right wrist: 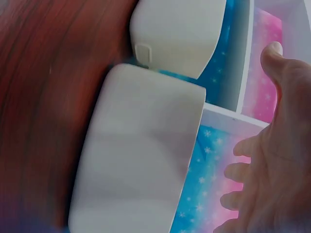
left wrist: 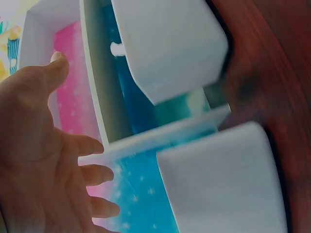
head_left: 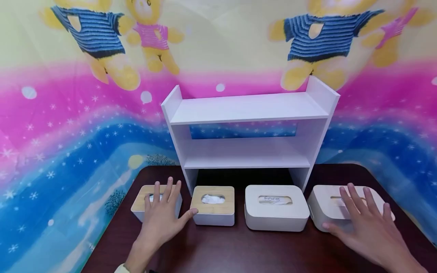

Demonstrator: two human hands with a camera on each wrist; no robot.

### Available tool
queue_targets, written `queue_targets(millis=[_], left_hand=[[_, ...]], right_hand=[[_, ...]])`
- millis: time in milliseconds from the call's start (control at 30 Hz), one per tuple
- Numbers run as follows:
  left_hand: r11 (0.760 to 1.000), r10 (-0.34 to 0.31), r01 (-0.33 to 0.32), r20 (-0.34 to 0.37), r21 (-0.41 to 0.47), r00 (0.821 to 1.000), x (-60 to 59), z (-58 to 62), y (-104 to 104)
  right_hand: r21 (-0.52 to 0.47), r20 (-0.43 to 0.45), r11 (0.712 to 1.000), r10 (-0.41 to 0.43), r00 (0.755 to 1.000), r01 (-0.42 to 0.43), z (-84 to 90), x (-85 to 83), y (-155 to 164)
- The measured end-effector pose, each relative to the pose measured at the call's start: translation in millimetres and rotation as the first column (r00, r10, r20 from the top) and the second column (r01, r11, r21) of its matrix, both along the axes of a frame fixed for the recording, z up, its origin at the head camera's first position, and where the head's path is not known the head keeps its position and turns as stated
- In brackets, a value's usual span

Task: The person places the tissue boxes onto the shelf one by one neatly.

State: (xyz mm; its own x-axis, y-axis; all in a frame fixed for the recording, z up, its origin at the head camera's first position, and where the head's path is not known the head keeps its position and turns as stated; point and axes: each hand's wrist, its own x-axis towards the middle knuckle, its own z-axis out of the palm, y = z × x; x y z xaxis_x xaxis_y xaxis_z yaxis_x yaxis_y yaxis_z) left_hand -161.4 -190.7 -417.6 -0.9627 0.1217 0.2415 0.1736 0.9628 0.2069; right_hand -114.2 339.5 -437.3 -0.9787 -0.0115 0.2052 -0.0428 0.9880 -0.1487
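Note:
Two small tissue boxes with wood-look lids stand at the left of the table in the head view: the leftmost tissue box (head_left: 139, 204) and its neighbour (head_left: 213, 218). Two larger cream tissue boxes stand to the right, the inner one (head_left: 277, 223) and the rightmost one (head_left: 322, 204). My left hand (head_left: 162, 220) is spread over the leftmost box, partly hiding it, with the thumb toward the second box. Over the rightmost box spreads my right hand (head_left: 370, 231), covering part of its top. Neither hand holds anything; the wrist views show gaps between palms and boxes.
Behind the boxes stands a white two-tier shelf (head_left: 247, 151) with raised side panels. The dark red-brown table (head_left: 252, 250) has rounded back corners. A printed cloth backdrop (head_left: 68, 132) with teddy bears and snowflakes hangs behind and around it.

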Motion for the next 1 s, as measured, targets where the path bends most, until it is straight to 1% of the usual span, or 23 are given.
queue_targets(millis=[167, 267, 367, 467, 633, 733, 867, 1000], left_hand=[[0.998, -0.038, 0.036, 0.05, 0.042, 0.998, -2.2, 0.0, 20], [0.997, -0.066, 0.064, 0.046, 0.044, 0.997, -2.8, -1.8, 33], [0.994, -0.103, 0.102, 0.021, 0.048, 0.994, -2.5, -4.0, 46], [0.987, -0.143, 0.143, 0.002, 0.073, 0.99, -2.3, -5.4, 60], [0.966, -0.219, 0.215, 0.008, 0.141, 0.976, -0.5, -7.7, 83], [0.951, -0.261, 0.255, 0.012, 0.173, 0.965, 1.3, -9.3, 95], [0.929, -0.301, 0.288, 0.024, 0.233, 0.953, 5.2, -10.0, 109], [0.899, -0.337, 0.313, 0.025, 0.306, 0.941, 10.8, -9.2, 122]], right_hand=[[-0.017, 0.012, 0.999, 0.042, 0.999, -0.042, 1.2, -0.3, -8], [-0.036, 0.02, 0.998, 0.057, 0.998, -0.056, 0.3, 0.0, -13], [-0.055, -0.018, 0.995, 0.086, 0.996, -0.087, -2.9, 1.4, -20], [-0.073, -0.076, 0.99, 0.119, 0.99, -0.124, -5.5, 2.0, -27], [-0.112, -0.09, 0.981, 0.151, 0.984, -0.161, -6.2, -1.0, -38], [-0.145, -0.064, 0.974, 0.166, 0.984, -0.174, -4.7, -1.9, -44], [-0.195, -0.022, 0.963, 0.183, 0.983, -0.184, -3.0, -0.5, -52], [-0.271, 0.0, 0.942, 0.204, 0.979, -0.196, -3.3, 1.5, -59]])
